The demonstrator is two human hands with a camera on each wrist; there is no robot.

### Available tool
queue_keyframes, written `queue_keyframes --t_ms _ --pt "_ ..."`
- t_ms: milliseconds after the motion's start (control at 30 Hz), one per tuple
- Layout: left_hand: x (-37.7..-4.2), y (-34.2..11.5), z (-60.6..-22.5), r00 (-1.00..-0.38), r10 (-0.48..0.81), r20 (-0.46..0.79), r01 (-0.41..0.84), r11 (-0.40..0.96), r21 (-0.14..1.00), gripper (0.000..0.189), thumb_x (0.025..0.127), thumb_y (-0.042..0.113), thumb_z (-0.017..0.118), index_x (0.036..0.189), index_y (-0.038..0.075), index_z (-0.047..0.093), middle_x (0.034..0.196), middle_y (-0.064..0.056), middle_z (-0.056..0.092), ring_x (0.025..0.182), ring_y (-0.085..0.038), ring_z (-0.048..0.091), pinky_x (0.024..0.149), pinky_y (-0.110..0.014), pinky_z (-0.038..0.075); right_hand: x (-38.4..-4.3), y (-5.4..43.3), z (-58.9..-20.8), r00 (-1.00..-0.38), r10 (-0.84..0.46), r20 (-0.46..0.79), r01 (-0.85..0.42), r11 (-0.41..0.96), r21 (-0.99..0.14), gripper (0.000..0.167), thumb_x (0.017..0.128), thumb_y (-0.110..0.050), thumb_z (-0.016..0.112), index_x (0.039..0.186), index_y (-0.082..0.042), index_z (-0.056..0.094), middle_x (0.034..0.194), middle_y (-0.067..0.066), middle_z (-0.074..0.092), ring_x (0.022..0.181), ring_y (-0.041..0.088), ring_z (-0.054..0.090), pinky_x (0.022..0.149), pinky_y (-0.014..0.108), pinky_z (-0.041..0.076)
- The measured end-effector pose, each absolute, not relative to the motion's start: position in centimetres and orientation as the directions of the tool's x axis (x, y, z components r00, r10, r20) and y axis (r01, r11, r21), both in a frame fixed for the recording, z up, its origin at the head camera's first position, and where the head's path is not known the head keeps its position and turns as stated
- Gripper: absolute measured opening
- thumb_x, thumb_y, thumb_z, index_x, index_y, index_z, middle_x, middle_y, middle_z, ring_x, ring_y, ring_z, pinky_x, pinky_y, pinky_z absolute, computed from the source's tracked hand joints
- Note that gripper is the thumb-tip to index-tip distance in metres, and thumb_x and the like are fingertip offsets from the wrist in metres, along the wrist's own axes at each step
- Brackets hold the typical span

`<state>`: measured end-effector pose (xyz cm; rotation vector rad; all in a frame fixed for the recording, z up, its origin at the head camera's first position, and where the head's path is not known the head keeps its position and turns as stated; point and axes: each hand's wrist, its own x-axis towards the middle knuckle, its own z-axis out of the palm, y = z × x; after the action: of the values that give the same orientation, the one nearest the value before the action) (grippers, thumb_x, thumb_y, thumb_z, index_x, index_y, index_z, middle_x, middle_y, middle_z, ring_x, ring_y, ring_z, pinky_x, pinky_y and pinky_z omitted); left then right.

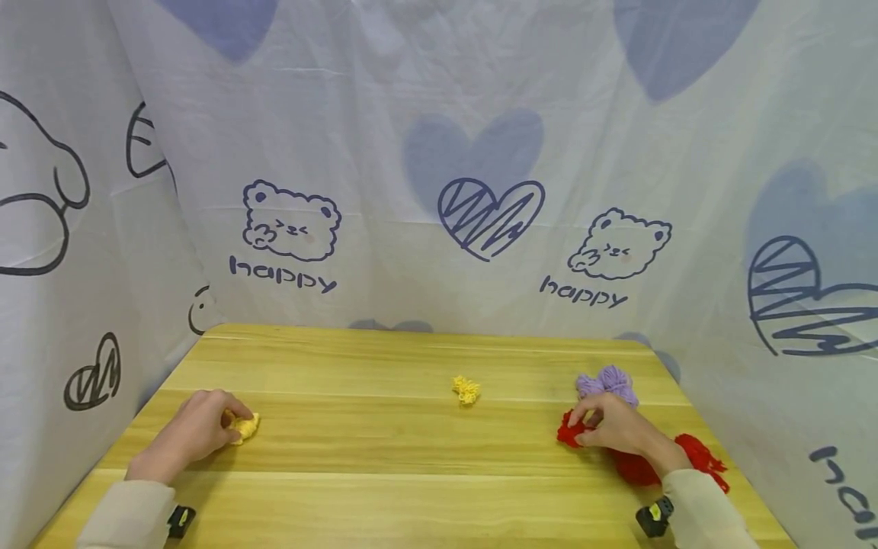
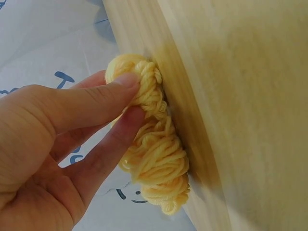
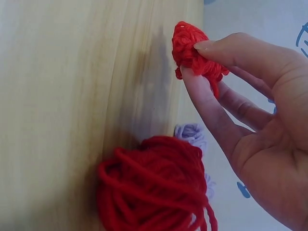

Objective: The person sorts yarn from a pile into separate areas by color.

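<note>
At the left side of the table, my left hand (image 1: 202, 431) pinches a small yellow yarn bundle (image 2: 154, 149) between thumb and fingers. The yarn is looped and twisted, close over the wood in the left wrist view. On the right, my right hand (image 1: 613, 427) grips a small red yarn bundle (image 3: 190, 50) by thumb and fingertips, and a shadow falls on the table beside it. A larger red yarn bundle (image 3: 151, 185) lies under and behind the right wrist, partly hidden by it in the head view.
Lilac yarn (image 1: 610, 383) lies just beyond my right hand. Another small yellow yarn bundle (image 1: 466, 390) sits right of the table's middle, toward the back. Printed white cloth (image 1: 384, 252) hangs around the wooden table (image 1: 384, 503) at the back and both sides.
</note>
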<state>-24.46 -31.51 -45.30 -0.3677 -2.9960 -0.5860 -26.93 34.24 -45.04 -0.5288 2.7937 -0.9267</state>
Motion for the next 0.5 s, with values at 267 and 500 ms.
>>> queue_keyframes --t_ms 267,500 --pt "-24.39 -31.48 -45.25 -0.967 0.225 0.117 0.253 0.897 0.364 0.028 0.071 -0.001 0.088 0.097 0.009 0.082 0.099 -0.012 0.078 0.084 -0.022 0.067 0.074 -0.046 0.057 -26.93 34.84 -44.77 -0.919 -0.388 -0.065 -0.275 0.751 -0.601 0.016 0.08 -0.009 0.086 0.091 -0.014 0.076 0.107 0.009 0.073 0.086 0.022 0.06 0.07 0.022 0.056" --pt "-24.29 -31.4 -45.25 -0.969 0.22 0.111 0.246 0.896 0.37 0.029 0.071 -0.002 0.088 0.097 0.009 0.082 0.1 -0.013 0.078 0.084 -0.023 0.068 0.074 -0.047 0.058 -26.78 35.06 -44.89 -0.916 -0.392 -0.084 -0.275 0.768 -0.579 0.017 0.078 -0.006 0.086 0.089 -0.014 0.076 0.103 0.007 0.072 0.085 0.02 0.06 0.07 0.023 0.055"
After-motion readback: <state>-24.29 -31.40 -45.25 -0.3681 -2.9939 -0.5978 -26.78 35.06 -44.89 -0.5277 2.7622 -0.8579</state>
